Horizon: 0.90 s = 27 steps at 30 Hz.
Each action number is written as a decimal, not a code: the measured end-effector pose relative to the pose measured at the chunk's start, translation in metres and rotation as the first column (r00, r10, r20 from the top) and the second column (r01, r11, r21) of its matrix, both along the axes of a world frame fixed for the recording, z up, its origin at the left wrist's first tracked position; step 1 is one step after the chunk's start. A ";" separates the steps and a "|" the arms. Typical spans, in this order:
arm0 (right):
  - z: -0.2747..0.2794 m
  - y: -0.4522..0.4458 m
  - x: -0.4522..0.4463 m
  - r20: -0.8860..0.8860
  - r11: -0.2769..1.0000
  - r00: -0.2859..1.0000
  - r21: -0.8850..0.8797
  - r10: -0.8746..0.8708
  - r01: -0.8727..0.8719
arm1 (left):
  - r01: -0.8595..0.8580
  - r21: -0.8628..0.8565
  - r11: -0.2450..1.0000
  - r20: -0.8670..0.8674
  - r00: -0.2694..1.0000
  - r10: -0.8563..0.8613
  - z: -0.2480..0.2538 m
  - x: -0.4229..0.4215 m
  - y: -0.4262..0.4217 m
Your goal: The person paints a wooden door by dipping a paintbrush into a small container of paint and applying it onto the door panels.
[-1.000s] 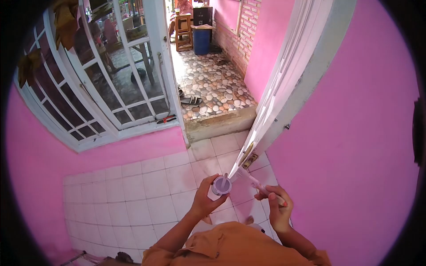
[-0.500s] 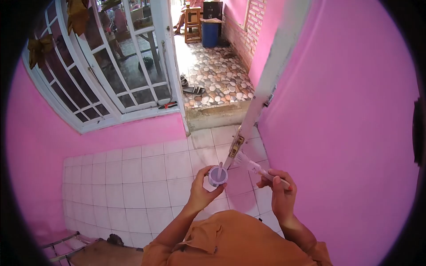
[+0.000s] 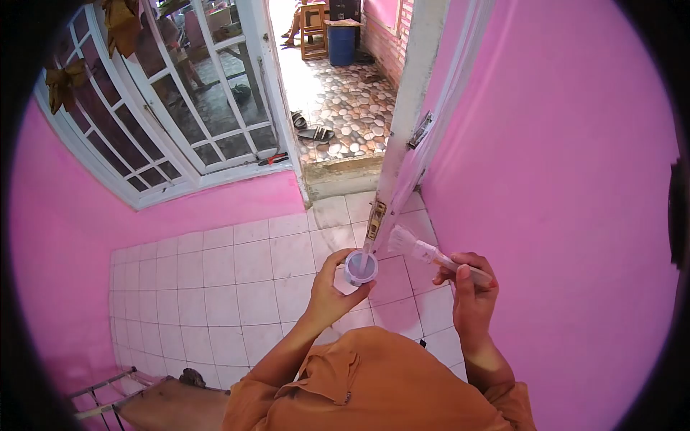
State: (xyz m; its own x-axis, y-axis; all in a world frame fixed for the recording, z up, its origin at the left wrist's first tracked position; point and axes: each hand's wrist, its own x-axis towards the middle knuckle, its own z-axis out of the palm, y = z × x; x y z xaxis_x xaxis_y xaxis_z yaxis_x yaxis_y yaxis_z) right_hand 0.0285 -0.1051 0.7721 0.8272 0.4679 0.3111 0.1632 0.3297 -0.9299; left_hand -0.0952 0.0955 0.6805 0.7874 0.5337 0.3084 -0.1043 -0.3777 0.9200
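A small round paint tub (image 3: 351,276) is in my left hand (image 3: 332,296), with fingers and thumb wrapped around its sides. A pale stick (image 3: 365,256) stands inside the tub, leaning on the rim. In my right hand (image 3: 471,293) is a paintbrush (image 3: 444,261), gripped by its handle. Its bristles (image 3: 407,241) are coated in pale paint and point up and left, apart from the tub. Just beyond both hands stands the edge of a door (image 3: 392,169), with a metal lock plate (image 3: 375,220) and a handle (image 3: 421,131).
A pink wall (image 3: 560,215) rises close on my right. White-framed windows (image 3: 194,108) are at left, with red-handled pliers (image 3: 273,159) on the sill. Through the doorway are sandals (image 3: 315,134), a blue barrel (image 3: 341,44), a wooden stool (image 3: 314,32) and part of a person's leg. A metal-framed piece (image 3: 108,395) stands lower left.
The door edge has shifted and appears more upright. My left hand with the tub is slightly higher and further right in view; the brush has moved right. Both grips stay the same.
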 end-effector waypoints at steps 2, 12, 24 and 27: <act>0.004 0.001 0.000 0.001 1.000 1.000 -0.014 0.016 -0.015 | -0.006 -0.004 1.000 0.011 1.000 0.006 0.000 0.000 0.001; 0.021 0.018 0.002 0.034 0.999 0.999 -0.033 0.041 -0.040 | -0.067 0.043 0.997 0.025 0.998 0.066 0.006 -0.002 0.013; 0.044 0.051 -0.002 0.325 0.961 0.927 -0.259 0.184 -0.100 | -0.009 0.019 1.000 0.079 0.997 0.007 0.010 -0.005 0.023; 0.042 0.063 -0.001 0.414 0.944 0.884 -0.320 0.217 -0.082 | -0.005 0.033 0.999 0.057 0.998 0.003 0.010 -0.009 0.026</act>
State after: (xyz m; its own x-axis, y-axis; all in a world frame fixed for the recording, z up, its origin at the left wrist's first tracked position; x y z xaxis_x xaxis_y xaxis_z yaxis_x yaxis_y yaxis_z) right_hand 0.0273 -0.0425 0.8138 0.5498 0.6989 0.4574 0.5448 0.1150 -0.8306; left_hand -0.1040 0.1215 0.6909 0.7657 0.5256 0.3707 -0.1549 -0.4088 0.8994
